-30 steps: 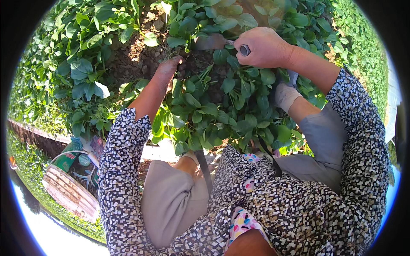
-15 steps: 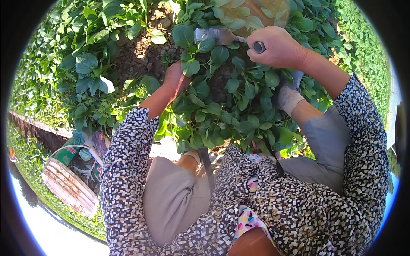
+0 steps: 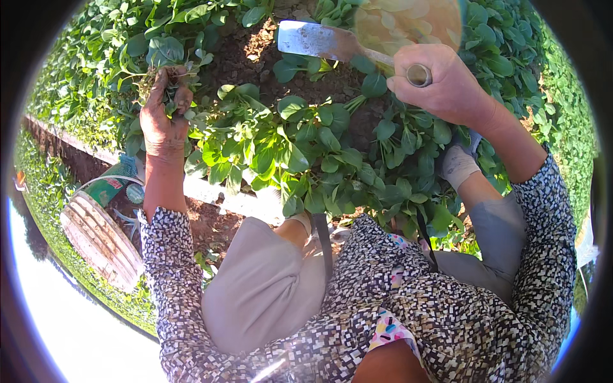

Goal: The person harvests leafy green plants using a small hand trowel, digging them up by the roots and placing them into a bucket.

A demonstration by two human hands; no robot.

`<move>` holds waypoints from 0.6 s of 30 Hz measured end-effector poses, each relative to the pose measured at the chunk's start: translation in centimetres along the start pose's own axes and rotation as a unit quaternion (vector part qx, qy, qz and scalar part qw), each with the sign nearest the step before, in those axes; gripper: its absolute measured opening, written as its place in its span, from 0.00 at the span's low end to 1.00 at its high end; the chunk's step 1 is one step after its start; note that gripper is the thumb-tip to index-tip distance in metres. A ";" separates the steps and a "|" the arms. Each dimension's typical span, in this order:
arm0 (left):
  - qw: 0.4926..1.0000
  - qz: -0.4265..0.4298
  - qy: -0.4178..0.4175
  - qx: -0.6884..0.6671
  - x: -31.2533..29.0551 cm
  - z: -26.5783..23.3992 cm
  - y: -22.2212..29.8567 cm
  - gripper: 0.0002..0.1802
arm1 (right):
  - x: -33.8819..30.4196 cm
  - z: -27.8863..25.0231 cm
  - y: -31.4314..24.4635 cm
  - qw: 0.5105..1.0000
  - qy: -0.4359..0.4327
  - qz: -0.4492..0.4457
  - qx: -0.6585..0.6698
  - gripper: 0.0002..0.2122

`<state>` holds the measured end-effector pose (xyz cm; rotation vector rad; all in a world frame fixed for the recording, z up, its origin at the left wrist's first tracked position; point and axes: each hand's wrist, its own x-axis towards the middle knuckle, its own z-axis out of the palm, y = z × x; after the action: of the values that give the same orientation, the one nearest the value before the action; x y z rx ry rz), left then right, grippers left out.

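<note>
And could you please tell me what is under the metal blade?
Leaves and soil show past the near edge of the blade, whose handle the right hand grips. Whatever lies directly beneath the blade is covered.

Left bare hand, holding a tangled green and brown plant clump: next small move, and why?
Perhaps loosen the left hand to release the clump: it is held left of the brown soil patch, while the right hand holds the flat silver metal tool well apart.
</note>
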<state>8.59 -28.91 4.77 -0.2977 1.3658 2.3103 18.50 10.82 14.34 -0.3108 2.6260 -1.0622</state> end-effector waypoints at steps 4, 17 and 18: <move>0.997 -0.003 0.067 -0.030 -4.5 -3.2 0.3 0.13 | 0.5 1.3 -3.8 0.977 -0.162 -0.073 -0.121 0.06; 0.929 -0.125 -0.112 0.329 -1.9 4.0 -5.2 0.13 | -0.4 10.4 -4.3 0.962 -0.207 0.175 0.002 0.10; 0.884 -0.141 -0.130 0.425 -1.6 3.9 -6.0 0.14 | -1.4 10.8 -4.4 0.973 -0.199 0.118 -0.017 0.10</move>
<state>12.99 -23.42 2.69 0.0935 1.8741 1.2818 23.90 1.26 10.31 -0.1892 2.2560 -0.7847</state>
